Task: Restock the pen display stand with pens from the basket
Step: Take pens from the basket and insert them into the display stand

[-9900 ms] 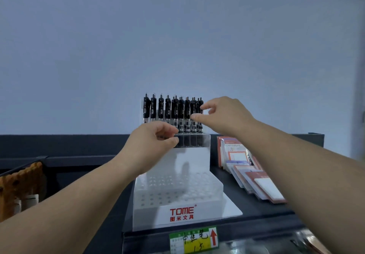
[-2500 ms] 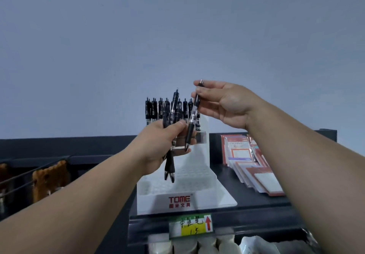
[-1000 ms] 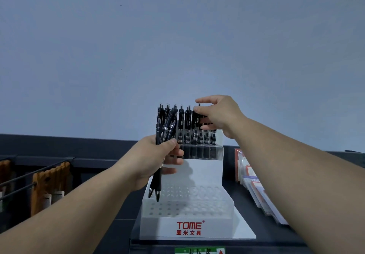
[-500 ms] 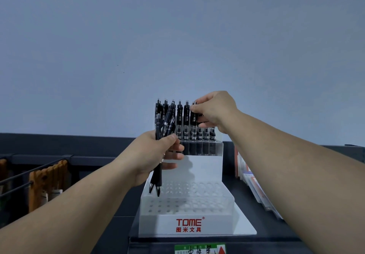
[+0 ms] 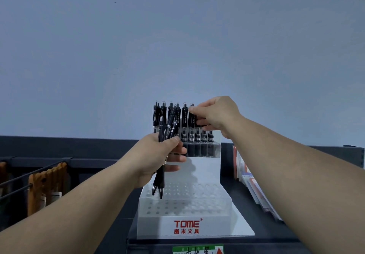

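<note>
A white tiered pen display stand (image 5: 203,176) marked TOME stands on the dark shelf. Its top tier holds a row of upright black pens (image 5: 184,119); the lower tiers show bare holes. My left hand (image 5: 158,155) grips a bundle of black pens (image 5: 161,180), tips pointing down, in front of the stand's left side. My right hand (image 5: 215,115) pinches the top of a black pen (image 5: 191,120) standing in the top row, right of centre. The basket is out of view.
Stacked notebooks (image 5: 254,184) lean to the right of the stand. Brown items (image 5: 47,186) hang behind a wire rail at the left. A green and yellow price label (image 5: 197,249) sits on the shelf's front edge. A plain wall rises behind.
My right hand has lowered slightly onto a pen in the top row. The left hand keeps the bundle in much the same place.
</note>
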